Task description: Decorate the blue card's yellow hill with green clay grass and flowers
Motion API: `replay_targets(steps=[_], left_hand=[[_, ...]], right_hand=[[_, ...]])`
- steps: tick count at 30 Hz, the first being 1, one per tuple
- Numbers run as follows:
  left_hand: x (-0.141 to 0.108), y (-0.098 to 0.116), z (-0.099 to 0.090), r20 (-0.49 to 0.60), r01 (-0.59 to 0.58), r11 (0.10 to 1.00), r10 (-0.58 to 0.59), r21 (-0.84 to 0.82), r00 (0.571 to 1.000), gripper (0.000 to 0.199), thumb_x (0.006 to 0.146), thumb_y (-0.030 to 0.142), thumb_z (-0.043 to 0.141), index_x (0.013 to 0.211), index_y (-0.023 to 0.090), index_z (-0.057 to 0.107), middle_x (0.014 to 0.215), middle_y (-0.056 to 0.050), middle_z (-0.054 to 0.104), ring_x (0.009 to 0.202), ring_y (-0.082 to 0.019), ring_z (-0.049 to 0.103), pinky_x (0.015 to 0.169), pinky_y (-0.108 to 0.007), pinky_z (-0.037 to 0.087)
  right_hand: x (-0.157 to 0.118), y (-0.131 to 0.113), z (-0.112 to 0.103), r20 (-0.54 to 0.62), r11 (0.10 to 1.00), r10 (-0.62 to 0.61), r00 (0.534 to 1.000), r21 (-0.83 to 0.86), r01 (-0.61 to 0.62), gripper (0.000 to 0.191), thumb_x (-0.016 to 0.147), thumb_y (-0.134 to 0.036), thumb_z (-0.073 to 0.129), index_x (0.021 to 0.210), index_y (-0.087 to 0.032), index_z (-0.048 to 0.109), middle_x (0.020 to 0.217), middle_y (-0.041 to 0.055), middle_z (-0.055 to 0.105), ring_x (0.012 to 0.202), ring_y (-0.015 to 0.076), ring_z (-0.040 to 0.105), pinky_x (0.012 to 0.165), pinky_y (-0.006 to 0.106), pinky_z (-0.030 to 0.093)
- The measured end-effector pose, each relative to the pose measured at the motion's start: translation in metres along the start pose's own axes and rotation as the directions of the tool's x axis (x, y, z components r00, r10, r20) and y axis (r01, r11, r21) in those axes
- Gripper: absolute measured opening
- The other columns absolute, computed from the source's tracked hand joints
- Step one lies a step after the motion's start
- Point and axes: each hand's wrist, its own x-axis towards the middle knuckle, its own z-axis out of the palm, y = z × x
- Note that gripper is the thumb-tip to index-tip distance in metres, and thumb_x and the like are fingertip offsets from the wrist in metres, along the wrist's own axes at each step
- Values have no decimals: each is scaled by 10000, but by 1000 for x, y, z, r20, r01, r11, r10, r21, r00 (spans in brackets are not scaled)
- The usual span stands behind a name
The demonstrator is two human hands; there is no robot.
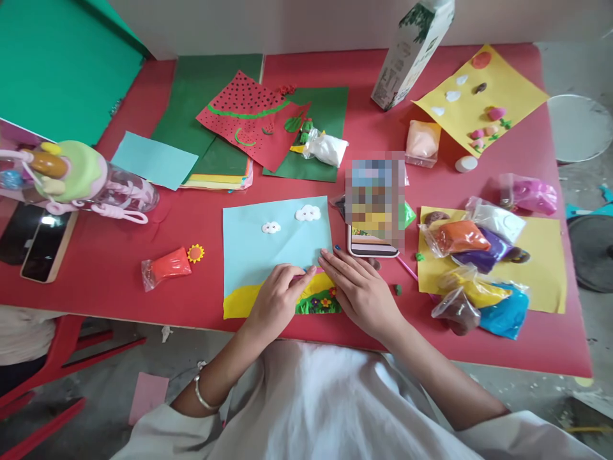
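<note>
Two white clouds (307, 213), one pale-blue sheet (272, 255). Sheet lay at desk's (110, 275) near edge, yellow band (243, 301) along bottom. Right grip (366, 295) open, flat; left grip (274, 299) touched sheet, closure unclear.

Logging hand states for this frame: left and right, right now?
Left: fingers curled over the light-blue sheet; whether it grips anything can't be told.
Right: open, fingers extended over the sheet's right edge.
</note>
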Motion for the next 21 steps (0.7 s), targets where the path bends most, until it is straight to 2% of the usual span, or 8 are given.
replay_targets(steps=[9, 21], left_hand=[[-3, -10, -9, 82, -146, 985, 139, 96, 987, 538, 951, 33, 449, 1460, 202, 414, 871, -31, 599, 857, -177, 569, 792, -307, 542], [-21, -12, -17, 148, -190, 964, 164, 187, 975, 515, 966, 66, 453, 1468, 161, 393, 919, -37, 658, 948, -192, 616, 814, -313, 556]], right_hand=[[4, -1, -5, 15, 999, 44, 999, -12, -43, 502, 914, -95, 413, 1399, -159, 521, 1442, 35, 539, 1345, 240, 489, 1024, 403, 491], [2, 1, -3, 38, 999, 54, 998, 6, -54, 548, 915, -113, 439, 1456, -203, 462, 1456, 42, 526, 1367, 248, 463, 1017, 427, 496]])
